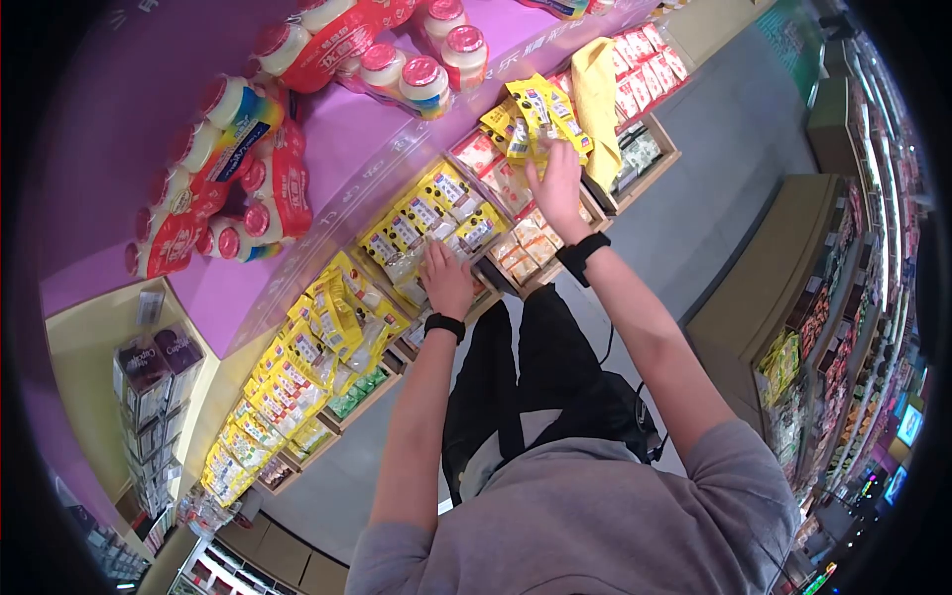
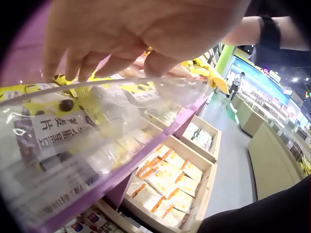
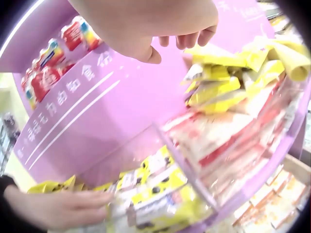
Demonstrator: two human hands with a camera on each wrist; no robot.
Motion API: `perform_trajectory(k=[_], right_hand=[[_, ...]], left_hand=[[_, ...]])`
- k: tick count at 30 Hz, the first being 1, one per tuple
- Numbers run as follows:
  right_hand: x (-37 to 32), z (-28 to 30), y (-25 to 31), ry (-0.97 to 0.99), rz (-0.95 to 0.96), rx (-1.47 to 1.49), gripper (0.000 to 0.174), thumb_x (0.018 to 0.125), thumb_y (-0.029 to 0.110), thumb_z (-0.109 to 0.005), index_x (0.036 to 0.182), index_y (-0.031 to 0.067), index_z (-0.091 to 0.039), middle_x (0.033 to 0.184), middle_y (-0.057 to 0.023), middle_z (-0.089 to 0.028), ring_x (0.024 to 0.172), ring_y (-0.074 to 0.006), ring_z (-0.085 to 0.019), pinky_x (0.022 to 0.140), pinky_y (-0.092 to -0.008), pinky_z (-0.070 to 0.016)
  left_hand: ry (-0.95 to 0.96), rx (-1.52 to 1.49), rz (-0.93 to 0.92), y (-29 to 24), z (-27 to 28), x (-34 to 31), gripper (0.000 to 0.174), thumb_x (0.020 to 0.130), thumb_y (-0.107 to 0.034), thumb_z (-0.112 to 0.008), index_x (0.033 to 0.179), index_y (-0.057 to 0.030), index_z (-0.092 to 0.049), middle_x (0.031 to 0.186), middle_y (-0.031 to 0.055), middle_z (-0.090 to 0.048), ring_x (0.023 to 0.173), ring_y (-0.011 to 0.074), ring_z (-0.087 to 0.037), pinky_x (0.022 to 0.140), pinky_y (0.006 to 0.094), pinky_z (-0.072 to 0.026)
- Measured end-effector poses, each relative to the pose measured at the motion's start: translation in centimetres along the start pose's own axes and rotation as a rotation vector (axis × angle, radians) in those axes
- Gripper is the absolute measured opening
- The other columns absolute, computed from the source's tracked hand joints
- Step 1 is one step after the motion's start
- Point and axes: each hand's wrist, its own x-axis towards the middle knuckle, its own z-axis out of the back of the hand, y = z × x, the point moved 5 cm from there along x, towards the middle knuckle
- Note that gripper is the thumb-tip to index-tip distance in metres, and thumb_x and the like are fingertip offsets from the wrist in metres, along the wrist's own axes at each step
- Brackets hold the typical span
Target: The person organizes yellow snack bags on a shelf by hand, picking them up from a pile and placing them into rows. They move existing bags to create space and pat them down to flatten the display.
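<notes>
Your left hand [image 1: 448,283] is over the yellow-and-white packets [image 1: 436,203] in a bin of the purple display stand [image 1: 347,149]. Its fingers [image 3: 99,200] reach out nearly straight, with small gaps between some of them in the left wrist view, and their tips are at the packets; you cannot tell how firmly they touch. A clear panel [image 2: 184,87] with a purple lower edge runs along the front of that bin, and dark printed characters show on a packet behind it

Your right hand [image 1: 560,188] is at the near edge of the heaped yellow packets [image 1: 545,104]. Its fingers bend loosely downward side by side, the thumb apart from them, and they are clamped on no packet; whether the tips touch the heap you cannot tell. The heap lies on top of red-and-white packets [image 1: 501,178], in the bin next to your left hand's. Just beside it lies a long, pale yellow piece [image 1: 595,104], too blurred to identify

Below these, a wooden bin [image 2: 211,174] holds white-and-orange packets [image 2: 182,187] in rows. More yellow bags [image 1: 297,372] fill the stand to the left, some piled loosely. Red-capped bottles [image 1: 423,84] in red wrapping stand and lie higher up the purple surface. Black bands circle your 2 wrists. Stocked shelves [image 1: 843,337] line the far right, and in the left wrist view a person [image 2: 236,85] stands well beyond the bins
</notes>
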Motion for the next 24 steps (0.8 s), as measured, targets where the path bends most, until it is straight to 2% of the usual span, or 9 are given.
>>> perform_trajectory(k=[2, 5, 8, 13, 16, 17, 19, 21, 24], right_hand=[[1.8, -0.7, -2.2, -0.006, -0.037, -0.032, 0.047, 0.069, 0.021, -0.062, 0.108, 0.0038, -0.04, 0.096, -0.0145, -0.046, 0.092, -0.0299, -0.045, 0.078, -0.0389, -0.0361], [3.1, -3.5, -5.1, 0.374, -0.398, -0.08, 0.073, 0.069, 0.039, -0.061, 0.122, 0.003, -0.027, 0.109, -0.0195, -0.043, 0.104, -0.0314, -0.042, 0.087, -0.0413, -0.0334], [3.5, -4.3, -5.0, 0.427, -0.382, -0.204, 0.071, 0.068, 0.037, -0.062, 0.122, 0.0044, -0.029, 0.108, -0.0191, -0.043, 0.103, -0.0321, -0.042, 0.086, -0.0428, -0.0338], [3.5, -2.7, -4.5, 0.12, -0.466, 0.051, 0.064, 0.062, 0.016, -0.064, 0.117, 0.0034, -0.033, 0.104, -0.0203, -0.042, 0.099, -0.0342, -0.043, 0.083, -0.0397, -0.037], [2.3, -0.7, -1.5, 0.009, -0.332, 0.175, 0.06, 0.064, 0.013, -0.062, 0.115, 0.0016, -0.033, 0.101, -0.0208, -0.04, 0.096, -0.0355, -0.044, 0.081, -0.0396, -0.0381], [1.6, -0.1, 0.1, -0.01, -0.232, 0.231, 0.057, 0.065, 0.011, -0.06, 0.114, 0.0002, -0.032, 0.1, -0.0216, -0.039, 0.093, -0.0361, -0.044, 0.08, -0.0386, -0.0387], [-0.8, -0.1, 3.1, 0.121, -0.109, 0.347, 0.058, 0.067, 0.011, -0.058, 0.116, -0.0008, -0.03, 0.098, -0.022, -0.039, 0.093, -0.036, -0.044, 0.081, -0.0376, -0.0384], [-3.7, 0.0, 6.2, 0.277, -0.088, 0.544, 0.059, 0.067, 0.009, -0.058, 0.117, -0.0016, -0.029, 0.1, -0.0225, -0.04, 0.094, -0.0361, -0.044, 0.081, -0.0376, -0.0382], [-7.3, -0.4, 9.4, 0.609, -0.014, 0.518, 0.072, 0.063, 0.018, -0.064, 0.123, 0.0062, -0.025, 0.1, -0.0193, -0.04, 0.088, -0.037, -0.048, 0.074, -0.0383, -0.0425]], left_hand=[[0.061, -0.048, 0.033, -0.3, 0.7, -1.3, 0.042, 0.082, -0.027, -0.045, 0.112, 0.003, -0.043, 0.128, 0.0196, -0.029, 0.121, 0.0331, -0.023, 0.096, 0.049, -0.02], [0.211, -0.073, 0.007, -1.2, 1.2, -3.6, 0.043, 0.081, -0.027, -0.047, 0.113, 0.0015, -0.043, 0.128, 0.0199, -0.027, 0.12, 0.0349, -0.023, 0.096, 0.0502, -0.0198], [0.237, -0.115, -0.003, -1.7, 3.1, -5.0, 0.042, 0.081, -0.025, -0.047, 0.114, 0.0004, -0.042, 0.128, 0.0189, -0.027, 0.12, 0.0349, -0.023, 0.095, 0.0509, -0.0216], [0.172, -0.243, 0.017, -1.9, 5.6, -6.1, 0.037, 0.08, -0.019, -0.048, 0.113, -0.0011, -0.043, 0.127, 0.0188, -0.027, 0.12, 0.0351, -0.022, 0.095, 0.0506, -0.0226], [0.111, -0.371, 0.043, -1.7, 6.6, -5.5, 0.037, 0.081, -0.019, -0.049, 0.113, -0.0019, -0.044, 0.124, 0.0186, -0.033, 0.118, 0.0346, -0.027, 0.096, 0.0455, -0.0246], [0.088, -0.569, 0.109, -1.4, 6.8, -4.8, 0.038, 0.082, -0.021, -0.049, 0.114, -0.0013, -0.043, 0.121, 0.0176, -0.037, 0.115, 0.032, -0.032, 0.094, 0.041, -0.0275], [0.065, -0.771, 0.174, -1.3, 7.5, -3.4, 0.039, 0.083, -0.023, -0.048, 0.114, -0.0007, -0.042, 0.118, 0.0166, -0.041, 0.112, 0.0294, -0.037, 0.093, 0.0365, -0.0303], [0.074, -1.298, 0.473, -1.1, 7.7, -2.2, 0.045, 0.085, -0.025, -0.047, 0.119, 0.0001, -0.035, 0.113, 0.0139, -0.046, 0.106, 0.0215, -0.045, 0.089, 0.0293, -0.0344], [0.145, -1.59, 0.605, -1.2, 8.6, -1.2, 0.041, 0.086, -0.023, -0.047, 0.117, 0.0005, -0.033, 0.106, 0.0104, -0.049, 0.098, 0.0149, -0.048, 0.084, 0.0265, -0.0382]])
